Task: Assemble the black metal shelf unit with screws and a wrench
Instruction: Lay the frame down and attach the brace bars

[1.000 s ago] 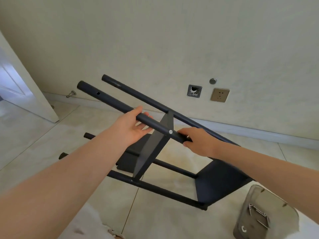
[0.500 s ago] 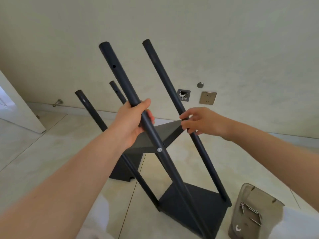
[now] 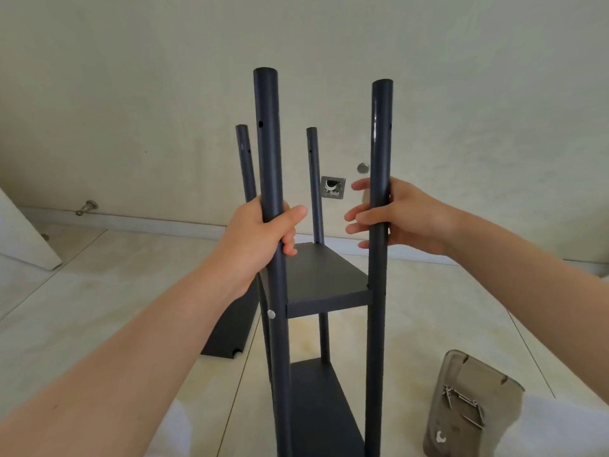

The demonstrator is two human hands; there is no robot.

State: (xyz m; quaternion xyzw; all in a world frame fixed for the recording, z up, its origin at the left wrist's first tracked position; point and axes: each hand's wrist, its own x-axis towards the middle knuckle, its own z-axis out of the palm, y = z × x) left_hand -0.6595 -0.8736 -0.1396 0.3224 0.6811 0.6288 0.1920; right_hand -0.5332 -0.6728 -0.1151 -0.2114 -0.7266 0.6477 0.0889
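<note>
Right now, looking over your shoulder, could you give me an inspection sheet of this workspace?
Surface: tiled floor, pale.
Job's things: shelf unit upright, four posts, two shelves fitted; spare shelf on the floor at left; screws in a clear tray; no wrench seen.
Clutter: nothing seen.
Hands: left hand grips the left front post; right hand, fingers straight, rests against the right front post.
Cables: nothing seen.
Surroundings: wall with an open wall box; door and doorstop at left.
</note>
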